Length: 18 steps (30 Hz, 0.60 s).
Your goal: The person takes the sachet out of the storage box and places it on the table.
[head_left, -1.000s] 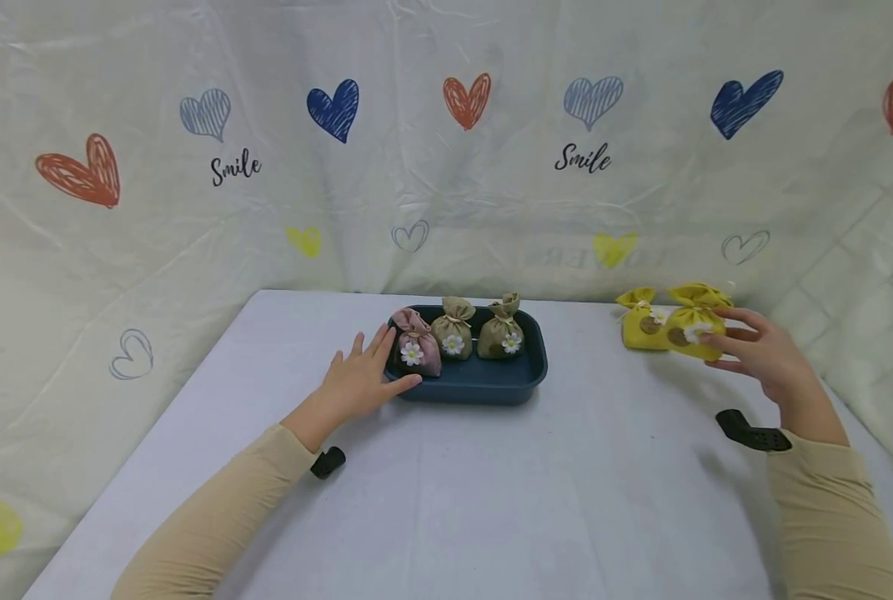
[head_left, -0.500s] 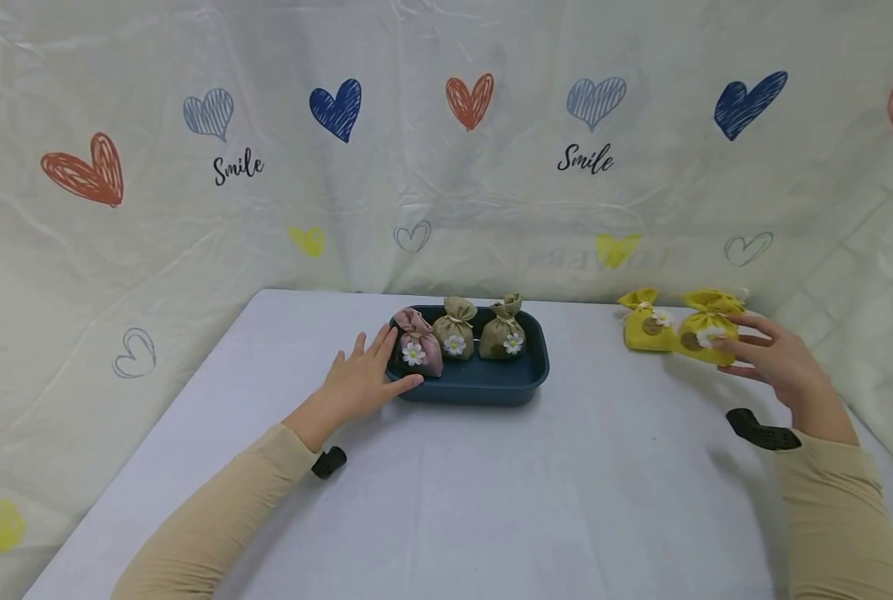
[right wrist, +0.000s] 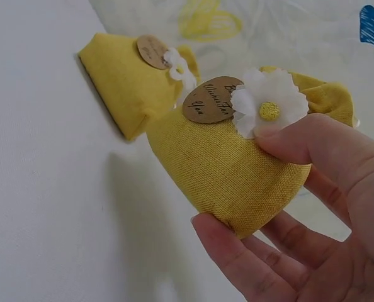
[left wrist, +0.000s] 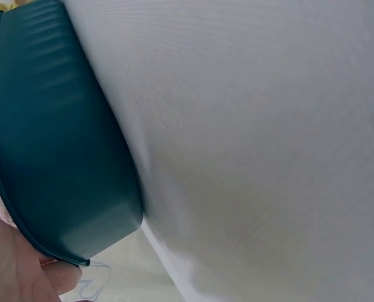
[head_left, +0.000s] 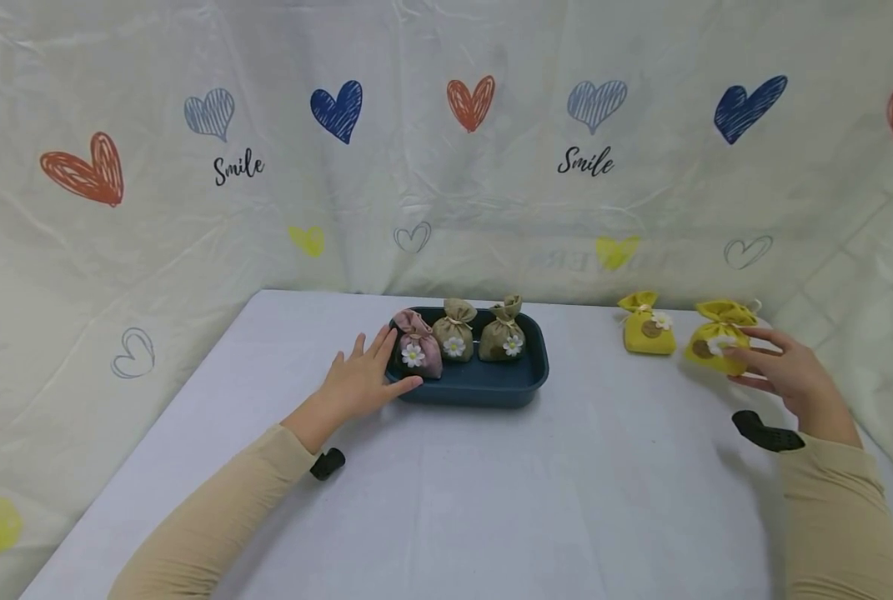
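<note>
My right hand (head_left: pixel 795 375) holds a yellow cloth pouch (right wrist: pixel 237 170) with a white flower and a brown tag, thumb on its front and fingers round behind. In the right wrist view the pouch hangs tilted, apparently just above the table. To its left another yellow pouch (head_left: pixel 647 332) stands on the table. My left hand (head_left: pixel 352 386) rests at the left end of a dark teal tray (head_left: pixel 484 393), its fingers spread along the rim. Inside that tray are a pink pouch (head_left: pixel 421 354) and two beige-green pouches (head_left: pixel 455 333), each bearing a white flower.
A white cloth covers the table (head_left: pixel 491 500). Behind it hangs a pale curtain (head_left: pixel 521 208) printed with hearts and "Smile". Black wrist cameras (head_left: pixel 767 432) sit at both sleeves.
The right hand has carried its yellow pouch to the right and lower, so a gap now shows between the two yellow pouches. My left hand and the tray have stayed put.
</note>
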Available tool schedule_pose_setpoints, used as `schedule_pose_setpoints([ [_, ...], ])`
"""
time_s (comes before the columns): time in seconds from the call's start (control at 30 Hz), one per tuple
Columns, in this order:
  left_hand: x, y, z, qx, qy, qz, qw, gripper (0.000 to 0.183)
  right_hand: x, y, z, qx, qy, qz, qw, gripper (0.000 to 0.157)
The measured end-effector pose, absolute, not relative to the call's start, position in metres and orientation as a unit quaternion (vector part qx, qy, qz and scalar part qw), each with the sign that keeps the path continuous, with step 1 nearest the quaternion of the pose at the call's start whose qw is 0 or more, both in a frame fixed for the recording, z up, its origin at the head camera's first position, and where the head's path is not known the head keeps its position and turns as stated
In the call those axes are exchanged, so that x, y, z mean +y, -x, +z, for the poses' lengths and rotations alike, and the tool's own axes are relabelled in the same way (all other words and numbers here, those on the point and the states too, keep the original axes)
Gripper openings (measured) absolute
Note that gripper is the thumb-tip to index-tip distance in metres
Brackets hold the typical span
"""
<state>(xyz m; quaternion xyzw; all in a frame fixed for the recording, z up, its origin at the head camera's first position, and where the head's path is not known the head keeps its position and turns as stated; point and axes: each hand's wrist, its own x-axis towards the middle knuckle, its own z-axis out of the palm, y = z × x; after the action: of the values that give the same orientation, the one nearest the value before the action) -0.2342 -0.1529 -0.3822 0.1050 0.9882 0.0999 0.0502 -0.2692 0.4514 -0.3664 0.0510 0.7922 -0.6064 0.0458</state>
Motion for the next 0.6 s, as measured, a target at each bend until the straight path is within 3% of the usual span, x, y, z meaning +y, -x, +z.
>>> schedule_pose_setpoints([
  [0.6,-0.153,0.234,-0.382,0.988,-0.105,0.106,0.049,0.104,0.469,0.282,-0.395,0.692,-0.093,-0.715,0.033,0.042],
])
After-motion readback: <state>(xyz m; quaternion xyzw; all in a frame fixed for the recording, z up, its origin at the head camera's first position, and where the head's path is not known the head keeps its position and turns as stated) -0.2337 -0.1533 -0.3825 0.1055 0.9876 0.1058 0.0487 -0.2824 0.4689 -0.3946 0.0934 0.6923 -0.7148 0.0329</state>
